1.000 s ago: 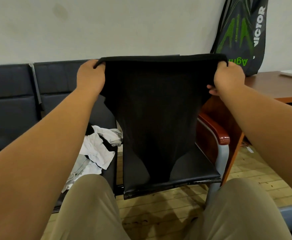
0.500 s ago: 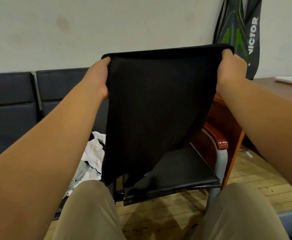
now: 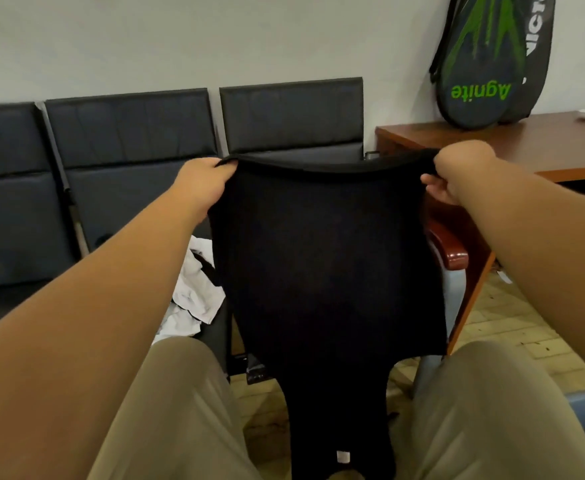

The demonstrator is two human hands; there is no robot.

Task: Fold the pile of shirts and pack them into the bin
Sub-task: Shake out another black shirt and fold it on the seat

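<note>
A person sits and holds up a black shirt with both arms out in front. The left hand grips the top left corner of the shirt, with its fingers curled tight over the edge. The right hand grips the top right corner, and its fingers are curled round the cloth too. The top edge is pulled flat between the two hands. The shirt hangs down in front of a black chair and gets thin at the bottom, where it drops between the person's knees. A small white tag shows near its low end. On the next seat to the left lies a heap of white clothes, all crumpled. A brown desk stands on the right, and a racket bag with green letters leans on the wall above it.
</note>
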